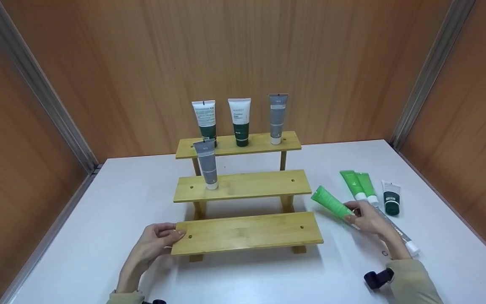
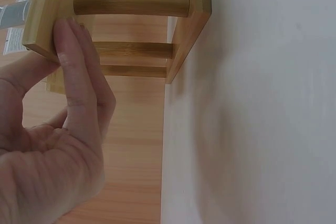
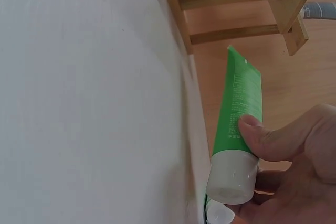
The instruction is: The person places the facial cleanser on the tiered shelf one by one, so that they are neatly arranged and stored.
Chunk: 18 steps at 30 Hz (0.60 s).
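My left hand (image 1: 155, 241) pinches the left end of the lowest step of a three-tier wooden stand (image 1: 247, 233), thumb on top and fingers beneath, as the left wrist view shows. To the right of the stand, my right hand (image 1: 367, 217) holds a green tube (image 1: 330, 202) with a white cap (image 3: 232, 177), gripped near the cap end. The tube is tilted, its flat end toward the stand. On the middle step a grey tube (image 1: 207, 164) stands on its cap at the left. Two white-and-green tubes (image 1: 239, 122) and another grey tube (image 1: 277, 118) stand on the top step.
Two green tubes (image 1: 359, 185), a white-and-dark-green tube (image 1: 391, 198) and a grey tube (image 1: 403, 236), partly behind the right hand, lie on the white table (image 1: 133, 190) at the right. Wooden panels (image 1: 243, 50) enclose the back and both sides.
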Each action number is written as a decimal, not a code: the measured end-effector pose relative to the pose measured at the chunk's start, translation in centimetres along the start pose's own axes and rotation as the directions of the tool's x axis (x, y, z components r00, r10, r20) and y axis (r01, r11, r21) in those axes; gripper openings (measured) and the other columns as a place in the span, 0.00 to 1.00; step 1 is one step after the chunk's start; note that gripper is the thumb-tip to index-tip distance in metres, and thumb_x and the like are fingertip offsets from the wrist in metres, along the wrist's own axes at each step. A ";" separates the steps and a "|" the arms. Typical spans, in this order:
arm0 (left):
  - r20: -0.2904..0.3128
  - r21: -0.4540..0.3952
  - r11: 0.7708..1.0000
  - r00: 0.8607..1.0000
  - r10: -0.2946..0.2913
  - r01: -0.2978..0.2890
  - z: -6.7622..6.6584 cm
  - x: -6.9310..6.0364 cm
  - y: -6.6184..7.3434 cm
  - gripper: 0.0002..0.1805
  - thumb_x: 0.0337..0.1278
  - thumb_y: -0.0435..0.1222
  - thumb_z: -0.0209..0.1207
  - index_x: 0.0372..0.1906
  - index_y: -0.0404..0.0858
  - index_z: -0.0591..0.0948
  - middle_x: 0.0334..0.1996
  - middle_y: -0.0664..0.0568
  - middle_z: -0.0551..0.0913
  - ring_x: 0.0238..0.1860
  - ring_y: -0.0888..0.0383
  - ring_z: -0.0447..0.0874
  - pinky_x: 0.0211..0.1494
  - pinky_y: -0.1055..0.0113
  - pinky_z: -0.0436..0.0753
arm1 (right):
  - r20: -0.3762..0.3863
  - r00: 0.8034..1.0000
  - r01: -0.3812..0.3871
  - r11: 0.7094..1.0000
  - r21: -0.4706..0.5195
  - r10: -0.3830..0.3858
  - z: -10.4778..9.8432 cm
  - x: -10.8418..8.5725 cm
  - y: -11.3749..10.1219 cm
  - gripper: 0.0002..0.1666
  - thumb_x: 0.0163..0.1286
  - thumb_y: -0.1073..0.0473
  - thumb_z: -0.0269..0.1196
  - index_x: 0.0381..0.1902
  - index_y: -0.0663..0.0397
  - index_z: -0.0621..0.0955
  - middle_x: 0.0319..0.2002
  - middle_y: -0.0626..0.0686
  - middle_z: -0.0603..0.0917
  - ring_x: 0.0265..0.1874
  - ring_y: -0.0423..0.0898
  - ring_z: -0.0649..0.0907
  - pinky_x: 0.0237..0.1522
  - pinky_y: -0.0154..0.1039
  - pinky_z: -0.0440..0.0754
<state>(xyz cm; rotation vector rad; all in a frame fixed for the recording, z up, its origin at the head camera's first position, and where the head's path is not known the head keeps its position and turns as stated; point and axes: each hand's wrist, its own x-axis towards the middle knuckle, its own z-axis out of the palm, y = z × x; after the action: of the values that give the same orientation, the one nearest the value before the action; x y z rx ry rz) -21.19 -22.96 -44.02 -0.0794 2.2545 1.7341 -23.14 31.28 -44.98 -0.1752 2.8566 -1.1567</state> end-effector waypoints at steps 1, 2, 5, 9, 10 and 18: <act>-0.001 0.001 1.000 1.000 0.000 0.000 0.0 0.0 0.0 0.31 0.65 0.38 0.64 0.63 0.19 0.70 0.36 0.53 0.88 0.34 0.62 0.87 0.40 0.67 0.89 | 0.000 1.000 0.006 1.000 0.008 -0.006 0.0 0.1 -0.1 0.25 0.68 0.68 0.62 0.60 0.76 0.75 0.40 0.60 0.81 0.37 0.47 0.73 0.37 0.34 0.70; -0.002 0.001 1.000 1.000 -0.001 0.001 0.0 0.0 0.0 0.31 0.65 0.38 0.64 0.63 0.19 0.70 0.36 0.53 0.88 0.34 0.62 0.87 0.40 0.67 0.89 | -0.002 1.000 0.014 1.000 0.016 -0.014 0.0 0.1 -0.2 0.24 0.68 0.68 0.62 0.60 0.77 0.75 0.40 0.60 0.81 0.37 0.47 0.73 0.36 0.34 0.70; 0.002 0.000 1.000 1.000 0.002 -0.002 0.0 0.0 0.0 0.31 0.65 0.38 0.64 0.63 0.19 0.70 0.35 0.53 0.88 0.34 0.62 0.88 0.40 0.67 0.89 | -0.010 0.999 0.040 0.998 0.044 -0.039 -0.1 0.3 -0.4 0.24 0.67 0.70 0.62 0.59 0.79 0.75 0.39 0.60 0.80 0.35 0.45 0.72 0.35 0.31 0.70; 0.012 0.004 1.000 1.000 0.009 -0.009 0.0 0.1 -0.1 0.31 0.66 0.37 0.63 0.63 0.19 0.70 0.36 0.53 0.89 0.35 0.62 0.88 0.40 0.67 0.89 | -0.021 0.999 0.041 0.996 0.081 -0.040 -0.3 0.4 -0.9 0.26 0.68 0.70 0.61 0.61 0.81 0.72 0.43 0.65 0.81 0.38 0.45 0.74 0.35 0.28 0.72; 0.013 0.008 1.000 1.000 0.011 -0.011 0.0 0.1 -0.1 0.31 0.66 0.38 0.63 0.63 0.19 0.70 0.36 0.54 0.89 0.35 0.62 0.88 0.40 0.67 0.89 | -0.021 0.999 0.033 0.995 0.089 -0.031 -0.3 0.4 -1.0 0.27 0.68 0.70 0.60 0.62 0.81 0.71 0.45 0.67 0.81 0.39 0.46 0.74 0.37 0.29 0.73; 0.007 0.026 1.000 1.000 0.005 -0.005 0.0 0.2 -0.1 0.31 0.66 0.38 0.63 0.63 0.20 0.70 0.36 0.53 0.89 0.34 0.61 0.88 0.40 0.67 0.90 | -0.019 0.999 -0.027 0.987 0.158 0.030 -0.8 0.3 -2.0 0.31 0.73 0.66 0.58 0.68 0.81 0.65 0.58 0.74 0.76 0.53 0.57 0.77 0.45 0.29 0.77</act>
<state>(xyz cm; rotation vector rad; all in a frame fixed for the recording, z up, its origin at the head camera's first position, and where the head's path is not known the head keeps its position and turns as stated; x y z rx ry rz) -21.35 -22.98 -44.14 -0.0626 2.2732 1.7047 -23.36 30.30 -43.01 -0.1148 2.7596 -1.3798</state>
